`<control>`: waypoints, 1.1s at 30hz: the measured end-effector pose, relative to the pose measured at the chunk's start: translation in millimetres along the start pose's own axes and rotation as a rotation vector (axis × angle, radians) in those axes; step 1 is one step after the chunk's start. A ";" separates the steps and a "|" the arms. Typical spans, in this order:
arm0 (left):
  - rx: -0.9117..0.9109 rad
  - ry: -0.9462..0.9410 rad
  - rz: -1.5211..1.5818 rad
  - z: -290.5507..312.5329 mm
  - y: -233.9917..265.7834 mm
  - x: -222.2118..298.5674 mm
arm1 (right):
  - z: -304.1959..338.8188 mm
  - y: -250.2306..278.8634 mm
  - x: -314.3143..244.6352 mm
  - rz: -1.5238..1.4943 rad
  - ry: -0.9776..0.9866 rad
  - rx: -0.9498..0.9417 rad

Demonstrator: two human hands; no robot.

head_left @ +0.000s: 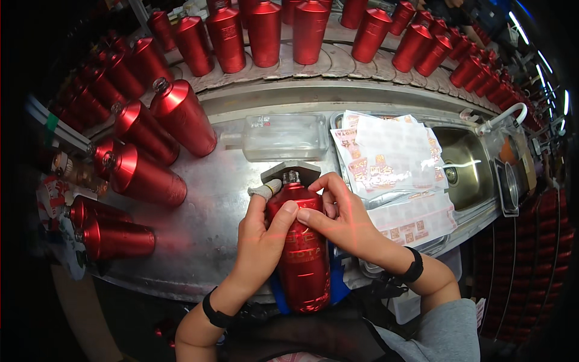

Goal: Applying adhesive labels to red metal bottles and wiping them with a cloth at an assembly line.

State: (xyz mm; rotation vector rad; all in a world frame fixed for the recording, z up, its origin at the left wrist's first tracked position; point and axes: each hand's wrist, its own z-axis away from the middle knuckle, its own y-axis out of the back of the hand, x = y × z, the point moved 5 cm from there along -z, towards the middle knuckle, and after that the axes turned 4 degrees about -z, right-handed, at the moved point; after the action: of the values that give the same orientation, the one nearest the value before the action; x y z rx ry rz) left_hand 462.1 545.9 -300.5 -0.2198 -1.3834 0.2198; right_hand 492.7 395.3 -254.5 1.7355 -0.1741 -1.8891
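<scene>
Our left hand (263,222) clasps the red bottle (306,268), thumb on its front; our right hand (339,216) curls, thumbs together, though whether it pinches anything we cannot tell. The bottle slants at the tabletop (208,247) edge, neck beside a grey block (310,171).

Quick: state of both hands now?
Left hand: thumb on the nearest red bottle; grip unclear.
Right hand: fingers bent, thumb on it too; grip unclear.

I can see a glossy metallic-red bottle (304,271) reclining at the near edge of the desk (205,241), its clear glass neck (291,177) pointing far, its base near, gold markings across its upturned front.
</scene>
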 end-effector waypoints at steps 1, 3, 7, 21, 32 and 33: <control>-0.001 -0.011 -0.008 -0.4 0.1 -0.5 | 0.3 0.6 -0.6 -0.008 0.016 0.006; -0.001 -0.021 -0.017 0.0 1.2 -0.7 | 0.8 1.1 2.6 0.008 -0.020 0.002; -0.033 0.023 0.086 2.8 4.5 -0.2 | -1.1 -0.3 5.4 -0.044 0.017 -0.013; -0.077 0.038 0.076 4.0 5.0 -2.7 | -2.6 0.1 9.3 -0.061 -0.028 -0.046; -0.074 0.045 0.140 5.1 4.8 -0.8 | -0.5 2.0 13.1 -0.259 -0.054 -0.085; -0.072 0.045 0.140 5.4 4.4 -0.8 | -1.0 1.9 13.0 -0.253 -0.057 -0.076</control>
State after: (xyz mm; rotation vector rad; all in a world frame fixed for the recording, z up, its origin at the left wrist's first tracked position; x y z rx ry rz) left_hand 456.6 550.1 -301.6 -0.3798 -1.3336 0.2796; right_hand 494.2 387.7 -265.2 1.7195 0.1004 -2.0958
